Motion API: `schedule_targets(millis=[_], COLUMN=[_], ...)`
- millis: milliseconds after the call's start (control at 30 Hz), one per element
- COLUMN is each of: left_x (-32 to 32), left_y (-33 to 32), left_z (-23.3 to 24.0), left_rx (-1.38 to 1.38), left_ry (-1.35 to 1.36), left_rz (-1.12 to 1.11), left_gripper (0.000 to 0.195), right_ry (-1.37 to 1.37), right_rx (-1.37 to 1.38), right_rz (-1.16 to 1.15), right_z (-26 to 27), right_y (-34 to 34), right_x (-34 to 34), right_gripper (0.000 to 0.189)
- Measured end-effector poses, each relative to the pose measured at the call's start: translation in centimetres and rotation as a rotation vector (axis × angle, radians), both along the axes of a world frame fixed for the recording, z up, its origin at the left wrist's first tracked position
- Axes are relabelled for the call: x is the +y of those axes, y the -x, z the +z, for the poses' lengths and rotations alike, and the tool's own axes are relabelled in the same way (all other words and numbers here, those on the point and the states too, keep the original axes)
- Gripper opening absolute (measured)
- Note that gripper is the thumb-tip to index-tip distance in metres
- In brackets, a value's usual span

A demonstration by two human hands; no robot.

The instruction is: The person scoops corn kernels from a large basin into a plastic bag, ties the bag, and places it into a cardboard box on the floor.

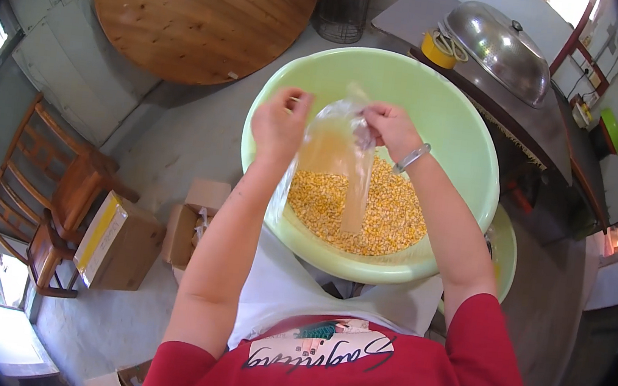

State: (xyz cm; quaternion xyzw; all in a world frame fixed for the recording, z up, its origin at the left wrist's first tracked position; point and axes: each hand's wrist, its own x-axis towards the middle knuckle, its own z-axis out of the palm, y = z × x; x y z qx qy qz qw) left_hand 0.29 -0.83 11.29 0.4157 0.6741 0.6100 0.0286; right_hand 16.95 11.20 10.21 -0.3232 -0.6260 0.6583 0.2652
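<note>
A clear plastic bag (331, 150) hangs upright over a large pale green plastic basin (481, 138). Loose yellow corn kernels (392, 217) cover the bottom of the basin, partly seen through the bag. My right hand (393, 127), with a bangle on the wrist, pinches the gathered upper edge of the bag. On the other side of the bag, my left hand (281, 124) is raised with curled fingers; blur hides whether they grip any plastic. The basin stands close in front of my lap.
A second green basin (505, 250) sits partly behind the large one. At upper right, a table (415, 11) bears a metal lid (497, 48) and a yellow tape roll (438, 49). A round wooden tabletop (204, 9), wooden chairs (75, 183) and a cardboard box (128, 247) stand leftward.
</note>
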Motion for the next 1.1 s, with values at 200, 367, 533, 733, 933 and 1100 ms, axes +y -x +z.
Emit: schedule_targets(millis=[200,367,533,733,933,1100], left_x=[3.2,4.0,4.5,4.8,4.8,4.3], left_y=[-0.2,-3.3,-2.5,-2.2,-3.3,-3.1], left_z=[-4.6,-5.8,-6.7,-7.7,-7.3,-6.7], left_rx=[-0.743,-0.644,-1.060,-1.091,-1.040,-1.207], left_ry=[0.255,0.342,0.225,0.660,0.192,0.227], left_rz=[-0.302,-0.655,-0.715,-0.923,-0.942,-1.077], left_gripper=[0.037,0.043,0.057,0.056,0.057,0.056], right_ry=[0.235,0.262,0.268,0.322,0.403,0.457], right_rx=[0.393,0.420,0.482,0.784,0.802,0.914], right_rz=[-0.169,-0.153,0.006,0.074,0.104,0.086], right_z=[-0.5,-1.4,-1.2,-1.5,-1.3,0.4], right_y=[-1.5,-3.0,-2.3,-1.7,-1.6,-0.5], right_x=[3.7,4.2,3.1,1.6,0.0,-2.4], right_gripper=[0.016,0.019,0.032,0.044,0.048,0.052])
